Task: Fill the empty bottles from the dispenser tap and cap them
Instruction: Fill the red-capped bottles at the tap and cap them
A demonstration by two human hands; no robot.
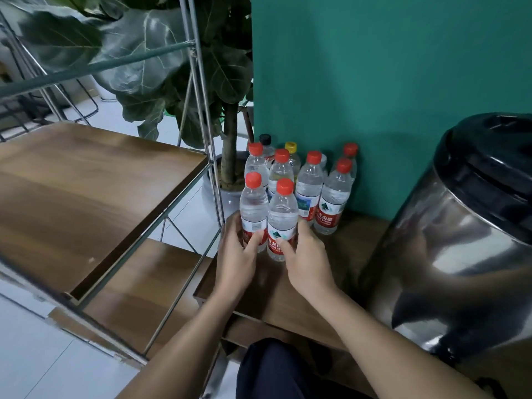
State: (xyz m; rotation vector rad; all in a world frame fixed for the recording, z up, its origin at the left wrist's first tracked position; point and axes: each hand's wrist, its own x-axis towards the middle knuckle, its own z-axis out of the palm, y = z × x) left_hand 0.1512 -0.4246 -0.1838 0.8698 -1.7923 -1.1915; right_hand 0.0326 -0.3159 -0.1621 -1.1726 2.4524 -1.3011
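Both hands (236, 254) on red-labelled bottles (282, 220)

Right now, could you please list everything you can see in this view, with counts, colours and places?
Red-capped bottles: seven, clear with red labels, clustered on the table by the wall.
Black-capped bottle: one, back of the cluster.
Yellow-capped bottle: one, back of the cluster.
Table: one, dark brown wood, under the bottles.
Dispenser: one, shiny steel with black lid, right on the table.
Wall: teal, behind the bottles.
Shelf rack: one, metal frame with wooden boards, left.
Plant: one, large dark green leaves, potted behind the rack.
Left hand: holds the front left bottle.
Right hand: holds the front right bottle.
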